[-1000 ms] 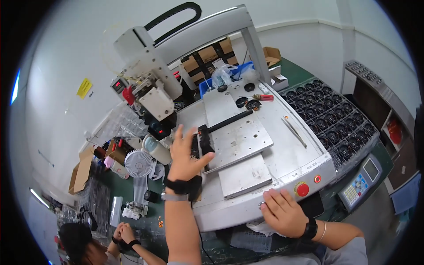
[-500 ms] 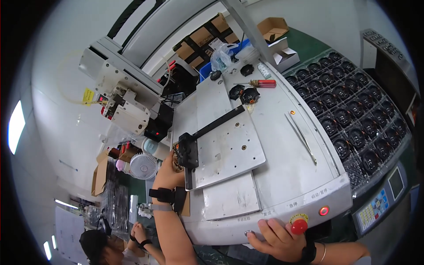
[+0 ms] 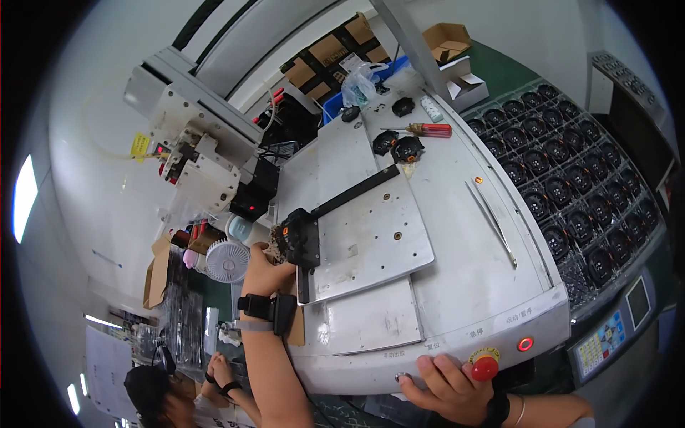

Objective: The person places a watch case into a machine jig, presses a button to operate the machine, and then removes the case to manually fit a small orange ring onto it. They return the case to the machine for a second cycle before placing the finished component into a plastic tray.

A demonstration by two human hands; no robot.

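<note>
My left hand [image 3: 262,265] reaches up to the left edge of a white machine table [image 3: 464,271] and grips a small black part [image 3: 298,239] seated at the corner of a grey metal plate [image 3: 367,232]. A black strap and watch sit on that wrist. My right hand [image 3: 446,385] rests with spread fingers on the machine's front rim, just left of a red mushroom button [image 3: 485,367]. It holds nothing.
A lit red round button [image 3: 526,344] is on the front panel. Long tweezers [image 3: 491,222], a red-handled screwdriver [image 3: 421,130] and black round parts [image 3: 399,146] lie on the table. Trays of black parts [image 3: 571,171] sit right. A small white fan [image 3: 227,260] stands left. Another person [image 3: 171,389] works below left.
The view has tilted and moved closer to the machine. My left hand stays on the black part at the plate's corner. My right hand has slid along the front rim toward the red button.
</note>
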